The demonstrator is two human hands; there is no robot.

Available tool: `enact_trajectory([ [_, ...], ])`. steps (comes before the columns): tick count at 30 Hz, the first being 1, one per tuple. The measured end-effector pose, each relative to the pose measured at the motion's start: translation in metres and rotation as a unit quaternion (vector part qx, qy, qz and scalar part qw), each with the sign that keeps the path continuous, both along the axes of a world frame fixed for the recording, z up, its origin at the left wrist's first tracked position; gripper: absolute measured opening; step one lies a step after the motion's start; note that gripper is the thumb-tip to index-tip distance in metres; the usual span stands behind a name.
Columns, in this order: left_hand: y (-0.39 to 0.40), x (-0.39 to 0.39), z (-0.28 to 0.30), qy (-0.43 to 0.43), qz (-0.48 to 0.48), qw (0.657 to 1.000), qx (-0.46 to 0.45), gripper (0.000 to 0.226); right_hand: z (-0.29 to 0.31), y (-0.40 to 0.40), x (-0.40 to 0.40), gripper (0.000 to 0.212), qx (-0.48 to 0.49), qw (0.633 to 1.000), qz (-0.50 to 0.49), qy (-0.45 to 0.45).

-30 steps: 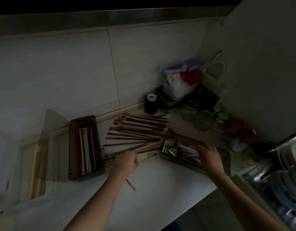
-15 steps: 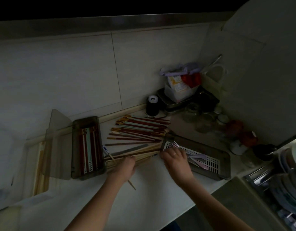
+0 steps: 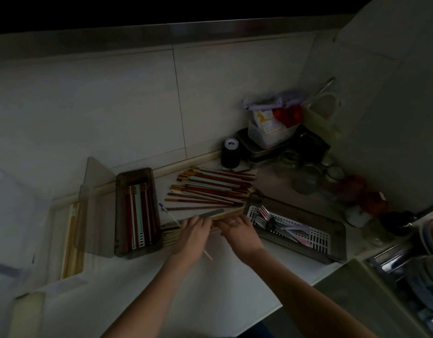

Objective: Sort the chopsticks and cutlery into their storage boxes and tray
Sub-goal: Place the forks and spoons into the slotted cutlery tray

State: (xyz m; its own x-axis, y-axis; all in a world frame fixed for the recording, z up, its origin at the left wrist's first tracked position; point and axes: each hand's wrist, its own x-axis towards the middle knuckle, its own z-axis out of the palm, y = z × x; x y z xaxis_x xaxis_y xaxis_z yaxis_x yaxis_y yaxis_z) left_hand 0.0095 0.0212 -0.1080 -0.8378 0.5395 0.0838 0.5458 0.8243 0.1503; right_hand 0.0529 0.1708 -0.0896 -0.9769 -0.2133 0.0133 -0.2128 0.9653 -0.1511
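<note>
1. Two forearms are seen reaching up from the lower frame onto the table (image 3: 142,276).
2. At mid-frame, the left hand (image 3: 194,230) and right hand (image 3: 237,229) are curled side by side around one bundle of pale chopsticks (image 3: 228,214).
3. The bundle's long axis runs left-right, from the dark box (image 3: 120,211) toward the tray (image 3: 332,230).
4. Farther up, red chopsticks (image 3: 210,189) lie loose.

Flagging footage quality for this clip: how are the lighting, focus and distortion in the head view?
Head view: heavily underexposed, top edge pure black; the jars in the corner are murky and soft. Wide-angle bending curves the wall tiles and counter edge. Left hand and right hand on the pale chopsticks stay readable, as do the chopstick box and cutlery tray.
</note>
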Motion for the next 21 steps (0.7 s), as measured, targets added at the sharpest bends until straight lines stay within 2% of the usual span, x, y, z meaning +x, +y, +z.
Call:
enact_trajectory([
  [2, 0.001, -0.003, 0.004, 0.048, -0.026, 0.998, 0.019, 0.029, 0.004, 0.001, -0.003, 0.041, 0.002, 1.000, -0.008, 0.006],
  [4, 0.002, -0.004, 0.009, 0.060, -0.033, 0.997, 0.030, 0.038, 0.010, 0.003, -0.005, 0.040, -0.023, 0.999, -0.017, 0.017],
  [10, -0.010, -0.008, -0.002, -0.038, -0.002, 0.998, 0.043, 0.041, 0.015, 0.024, -0.005, 0.032, 0.007, 0.998, -0.065, 0.007],
  [13, -0.021, -0.008, -0.010, -0.083, 0.020, 0.996, 0.033, 0.056, 0.018, 0.040, -0.001, 0.032, 0.010, 0.995, -0.102, -0.010],
  [17, -0.026, -0.008, -0.015, -0.079, 0.033, 0.996, -0.021, 0.059, 0.025, 0.067, 0.009, 0.040, -0.019, 0.983, -0.184, 0.012],
  [21, -0.024, -0.014, -0.015, -0.084, 0.072, 0.994, 0.015, 0.052, 0.029, 0.101, 0.023, 0.038, -0.039, 0.955, -0.291, 0.033],
])
